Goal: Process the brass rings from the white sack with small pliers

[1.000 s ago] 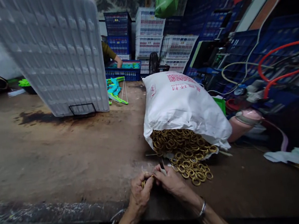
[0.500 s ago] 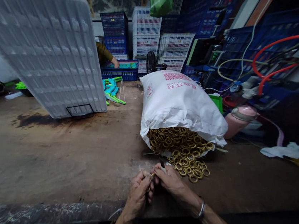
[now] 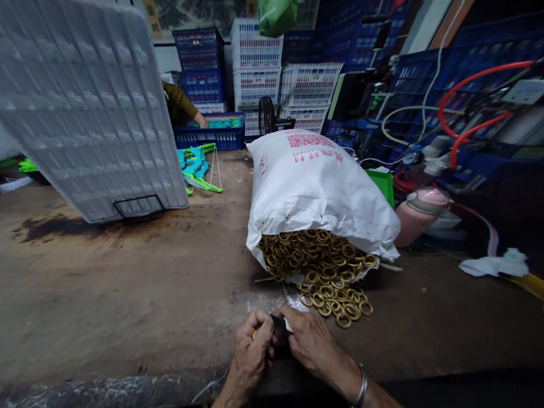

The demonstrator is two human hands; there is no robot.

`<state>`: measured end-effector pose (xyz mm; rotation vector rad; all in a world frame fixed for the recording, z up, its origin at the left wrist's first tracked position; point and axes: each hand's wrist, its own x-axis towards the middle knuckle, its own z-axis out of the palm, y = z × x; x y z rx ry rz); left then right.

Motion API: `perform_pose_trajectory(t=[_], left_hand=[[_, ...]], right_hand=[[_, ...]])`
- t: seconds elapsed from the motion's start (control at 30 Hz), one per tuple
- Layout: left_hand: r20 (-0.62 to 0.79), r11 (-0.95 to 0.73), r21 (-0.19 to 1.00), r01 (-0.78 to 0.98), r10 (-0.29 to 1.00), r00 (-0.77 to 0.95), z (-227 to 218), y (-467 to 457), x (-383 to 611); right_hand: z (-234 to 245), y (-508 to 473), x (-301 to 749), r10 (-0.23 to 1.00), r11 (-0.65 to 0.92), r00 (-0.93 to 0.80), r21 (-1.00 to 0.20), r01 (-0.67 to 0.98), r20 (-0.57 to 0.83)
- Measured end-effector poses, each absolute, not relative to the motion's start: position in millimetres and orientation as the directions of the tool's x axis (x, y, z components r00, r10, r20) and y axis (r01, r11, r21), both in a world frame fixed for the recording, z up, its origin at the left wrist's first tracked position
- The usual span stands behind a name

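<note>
My left hand (image 3: 253, 345) is closed in a pinch around a gold-coloured ring (image 3: 255, 333), of which only a bit shows between the fingers. Close beside it, my right hand (image 3: 312, 342) is wrapped round what looks like a small knife (image 3: 279, 327). Its dark blade points toward the left fingertips, and a pale part shows by the right thumb. Just beyond the hands, several loose gold rings (image 3: 334, 298) spill from the open mouth of a white woven sack (image 3: 316, 179) lying on its side.
The wooden table (image 3: 116, 300) has a worn front edge. A ribbed translucent panel (image 3: 95, 119) stands on a black wire holder at left, near green-and-blue plastic parts (image 3: 199, 166). Behind, another person's hand (image 3: 200, 120) reaches into a blue crate (image 3: 225, 137). A pink bottle (image 3: 423, 213) stands right.
The dark blade has swung from pointing up and away to lying between my hands, near the left fingertips. My right hand has turned, and the view has shifted slightly.
</note>
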<state>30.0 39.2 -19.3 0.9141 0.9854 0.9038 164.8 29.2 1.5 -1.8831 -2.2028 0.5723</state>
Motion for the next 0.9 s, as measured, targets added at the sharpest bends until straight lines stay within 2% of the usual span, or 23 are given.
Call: perform_pose_trajectory(t=[0.1, 0.23, 0.47, 0.67, 0.9], left_hand=[[-0.264, 0.326, 0.928, -0.181, 0.918, 0.296, -17, 36, 30], [-0.305, 0.396, 0.900, -0.182, 0.870, 0.386, -10, 29, 29], [-0.296, 0.526, 0.745, -0.409, 0.811, 0.504, -1, 28, 35], [-0.283, 0.527, 0.697, -0.486, 0.825, 0.489, -3, 30, 34], [-0.393, 0.657, 0.476, -0.585, 0.754, 0.527, -17, 36, 28]], right_hand=[[3, 28, 166, 0.977, 0.123, -0.181, -0.384, 0.915, -0.116], [-3, 28, 179, 0.979, 0.109, -0.161, -0.338, 0.935, -0.128], [-19, 28, 208, 0.996, -0.086, 0.092, -0.281, 0.956, 0.006], [-18, 35, 205, 0.993, -0.121, 0.118, -0.182, 0.976, -0.027], [-23, 39, 199, 0.989, -0.145, 0.145, -0.110, 0.983, -0.013]])
